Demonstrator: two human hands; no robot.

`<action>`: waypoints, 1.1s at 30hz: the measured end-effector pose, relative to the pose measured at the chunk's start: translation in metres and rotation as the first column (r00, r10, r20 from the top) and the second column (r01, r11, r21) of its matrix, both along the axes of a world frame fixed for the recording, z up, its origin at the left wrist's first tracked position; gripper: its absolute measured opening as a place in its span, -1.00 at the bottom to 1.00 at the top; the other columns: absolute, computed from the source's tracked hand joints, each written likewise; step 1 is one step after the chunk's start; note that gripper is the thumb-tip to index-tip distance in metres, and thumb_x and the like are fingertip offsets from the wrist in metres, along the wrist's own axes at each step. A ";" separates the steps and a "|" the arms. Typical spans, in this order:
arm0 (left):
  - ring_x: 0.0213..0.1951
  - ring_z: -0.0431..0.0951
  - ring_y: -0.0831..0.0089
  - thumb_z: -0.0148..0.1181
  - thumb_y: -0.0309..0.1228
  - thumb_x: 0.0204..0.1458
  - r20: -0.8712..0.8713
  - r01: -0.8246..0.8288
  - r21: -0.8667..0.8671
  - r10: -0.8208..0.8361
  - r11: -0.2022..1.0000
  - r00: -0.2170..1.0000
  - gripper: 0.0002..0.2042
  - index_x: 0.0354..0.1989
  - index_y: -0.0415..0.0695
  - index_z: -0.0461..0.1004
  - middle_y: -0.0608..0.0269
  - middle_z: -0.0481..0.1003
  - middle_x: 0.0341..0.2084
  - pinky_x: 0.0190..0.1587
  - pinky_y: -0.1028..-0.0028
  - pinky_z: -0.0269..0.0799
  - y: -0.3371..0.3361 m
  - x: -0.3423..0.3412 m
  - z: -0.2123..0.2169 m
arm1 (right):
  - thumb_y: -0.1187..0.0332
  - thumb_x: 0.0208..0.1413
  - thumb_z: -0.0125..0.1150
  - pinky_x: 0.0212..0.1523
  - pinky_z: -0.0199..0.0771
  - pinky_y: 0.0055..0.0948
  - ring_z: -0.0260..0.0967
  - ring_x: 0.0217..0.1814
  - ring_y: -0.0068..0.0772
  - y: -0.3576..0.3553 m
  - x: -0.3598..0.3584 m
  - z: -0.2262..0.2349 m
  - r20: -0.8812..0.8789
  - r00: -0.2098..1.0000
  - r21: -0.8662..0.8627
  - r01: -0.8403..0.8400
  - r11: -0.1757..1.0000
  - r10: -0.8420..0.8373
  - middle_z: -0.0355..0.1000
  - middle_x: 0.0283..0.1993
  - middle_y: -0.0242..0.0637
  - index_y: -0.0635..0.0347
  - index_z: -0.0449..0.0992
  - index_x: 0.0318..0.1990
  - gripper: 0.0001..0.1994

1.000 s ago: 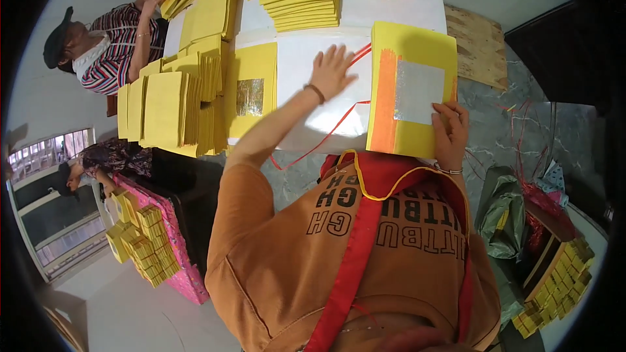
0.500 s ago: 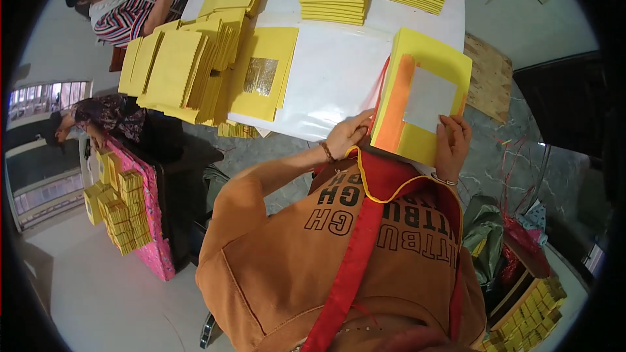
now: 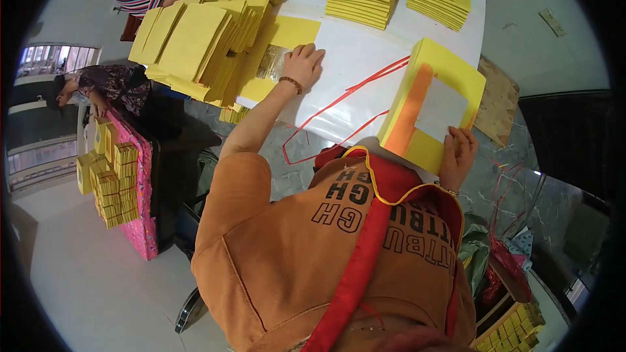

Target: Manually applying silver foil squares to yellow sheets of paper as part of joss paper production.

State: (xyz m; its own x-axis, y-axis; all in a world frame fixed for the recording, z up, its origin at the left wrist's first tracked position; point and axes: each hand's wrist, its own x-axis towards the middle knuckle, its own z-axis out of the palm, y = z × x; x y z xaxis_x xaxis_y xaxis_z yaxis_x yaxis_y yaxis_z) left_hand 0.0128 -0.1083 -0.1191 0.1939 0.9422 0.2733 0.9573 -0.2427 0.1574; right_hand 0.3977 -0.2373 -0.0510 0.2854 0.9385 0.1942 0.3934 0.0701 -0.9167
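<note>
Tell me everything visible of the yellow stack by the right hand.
The yellow stack looks like paper, with an orange band along its left side and a grey rectangle on top. It lies flat, skewed, at the near right corner of the white table. The right hand touches its near right edge. Red strips reach its left side; whether they pass beneath is hidden.

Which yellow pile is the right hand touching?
The pile with the broad orange stripe beside a grey patch. The right hand is on its near right edge; the other piles lie apart from that hand.
</note>
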 end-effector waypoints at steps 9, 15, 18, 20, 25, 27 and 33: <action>0.10 0.23 0.11 -0.05 -0.36 0.01 -0.110 -0.219 -0.152 0.204 0.964 0.973 -0.60 0.08 0.18 0.30 0.13 0.24 0.09 0.03 0.02 0.15 0.006 -0.032 -0.009 | 0.47 0.03 0.13 -0.11 0.24 -0.50 0.19 -0.03 -0.38 0.002 -0.001 0.003 0.034 0.999 0.044 0.014 0.999 -0.016 0.21 -0.05 -0.31 0.19 0.52 -0.21 -0.84; 0.13 0.19 0.09 -0.02 -0.36 -0.01 -0.188 -0.169 -0.202 0.131 0.965 0.973 -0.55 0.13 0.20 0.24 0.10 0.20 0.13 0.04 -0.01 0.12 -0.004 -0.009 -0.001 | 0.48 -0.04 0.15 -0.04 0.23 -0.39 0.21 -0.02 -0.28 -0.001 -0.001 0.005 0.191 0.981 0.059 0.004 0.998 -0.016 0.26 -0.09 -0.24 0.20 0.51 -0.23 -0.82; 0.13 0.21 0.09 0.02 -0.43 -0.04 -0.138 -0.121 -0.145 0.101 0.982 0.985 -0.58 0.08 0.08 0.32 0.04 0.21 0.12 0.05 0.05 0.15 -0.002 0.004 0.008 | 0.47 -0.05 0.16 0.00 0.22 -0.37 0.24 -0.03 -0.25 -0.003 0.000 0.012 0.195 0.981 0.075 -0.003 0.997 -0.012 0.30 -0.11 -0.24 0.19 0.51 -0.23 -0.81; 0.11 0.24 0.08 0.03 -0.48 -0.04 -0.079 -0.031 -0.088 0.024 0.996 0.997 -0.61 0.04 0.01 0.36 0.01 0.24 0.10 0.04 0.10 0.19 -0.002 0.020 0.022 | 0.48 -0.04 0.15 0.00 0.22 -0.39 0.25 -0.03 -0.25 -0.003 0.004 0.007 0.199 0.980 0.049 -0.004 0.999 -0.006 0.31 -0.10 -0.23 0.20 0.50 -0.21 -0.81; -0.09 0.43 0.09 0.00 -0.60 -0.04 0.519 0.440 0.070 -0.409 0.895 0.750 -0.71 -0.10 -0.17 0.45 -0.02 0.42 -0.10 -0.05 0.32 0.36 -0.035 0.110 0.098 | 0.49 0.02 0.12 0.00 0.27 -0.43 0.24 0.05 -0.33 0.002 0.015 0.001 -0.220 0.975 0.076 0.033 0.997 -0.015 0.31 0.00 -0.22 0.22 0.47 -0.15 -0.79; -0.09 0.43 0.10 0.00 -0.60 -0.04 0.582 0.483 0.058 -0.422 0.874 0.695 -0.71 -0.11 -0.19 0.45 -0.02 0.43 -0.12 -0.05 0.33 0.36 -0.047 0.128 0.110 | 0.49 0.02 0.12 0.02 0.26 -0.43 0.23 0.07 -0.33 0.006 0.021 -0.003 -0.199 0.980 0.101 0.029 0.994 -0.008 0.29 0.02 -0.22 0.22 0.46 -0.12 -0.77; 0.02 0.39 0.23 -0.14 -0.27 0.19 0.790 0.539 -0.086 -0.272 0.838 0.550 -0.62 0.08 -0.27 0.29 0.01 0.36 0.02 0.05 0.32 0.29 -0.063 0.147 0.087 | 0.21 0.20 -0.08 0.11 0.21 -0.43 0.15 0.17 -0.36 0.009 0.023 -0.016 -0.415 0.910 0.032 0.043 0.999 -0.026 0.10 0.23 -0.26 0.14 0.21 0.18 -0.58</action>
State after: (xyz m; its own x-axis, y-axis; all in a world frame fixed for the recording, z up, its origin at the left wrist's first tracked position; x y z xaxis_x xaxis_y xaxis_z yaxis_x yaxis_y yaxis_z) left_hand 0.1602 -0.1713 -0.0320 0.4402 0.8658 0.2378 0.2948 -0.3895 0.8726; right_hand 0.4202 -0.2287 -0.0675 0.3799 0.9208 0.0882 -0.0180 0.1027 -0.9946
